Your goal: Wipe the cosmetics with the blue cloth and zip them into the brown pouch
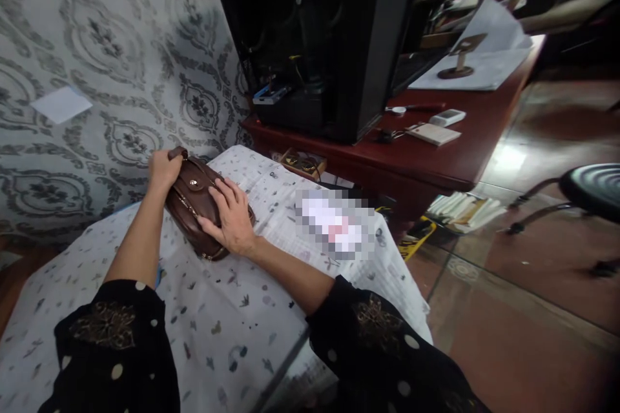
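Steadies brown leather purse [192,199] on cloth-covered tabletop [217,326]: grips far end with left hand [163,169], presses open right hand [231,218] atop.

No writing can be read. The brown purse [192,199] shows no legible brand, and the papers [484,68] on the red desk [436,161] are too blurred

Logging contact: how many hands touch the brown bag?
2. The left hand grips the far end of the brown bag; the right hand lies flat on top.
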`<move>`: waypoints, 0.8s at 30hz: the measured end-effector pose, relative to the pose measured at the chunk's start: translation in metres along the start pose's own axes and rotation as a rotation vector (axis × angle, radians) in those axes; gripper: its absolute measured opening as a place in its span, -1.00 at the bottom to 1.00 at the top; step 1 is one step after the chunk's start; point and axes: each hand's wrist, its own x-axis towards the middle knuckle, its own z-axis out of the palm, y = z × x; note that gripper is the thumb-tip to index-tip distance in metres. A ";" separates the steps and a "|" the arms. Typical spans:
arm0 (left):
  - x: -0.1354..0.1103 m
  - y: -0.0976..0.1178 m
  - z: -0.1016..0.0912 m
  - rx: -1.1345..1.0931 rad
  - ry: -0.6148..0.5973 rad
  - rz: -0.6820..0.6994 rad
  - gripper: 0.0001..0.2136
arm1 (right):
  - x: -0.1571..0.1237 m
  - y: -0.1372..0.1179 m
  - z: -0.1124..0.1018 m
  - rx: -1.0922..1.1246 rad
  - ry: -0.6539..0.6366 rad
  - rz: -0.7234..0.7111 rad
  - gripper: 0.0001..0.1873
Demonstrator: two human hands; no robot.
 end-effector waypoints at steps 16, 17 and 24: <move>-0.010 0.002 0.001 0.005 -0.008 0.013 -0.77 | 0.000 0.001 -0.001 -0.003 -0.019 -0.001 -0.28; -0.011 0.002 0.001 -0.017 -0.004 0.000 -0.77 | 0.000 0.001 -0.001 -0.003 -0.019 -0.001 -0.28; -0.014 -0.002 0.005 -0.201 0.035 -0.035 -0.72 | 0.001 0.002 -0.001 -0.002 -0.026 -0.005 -0.31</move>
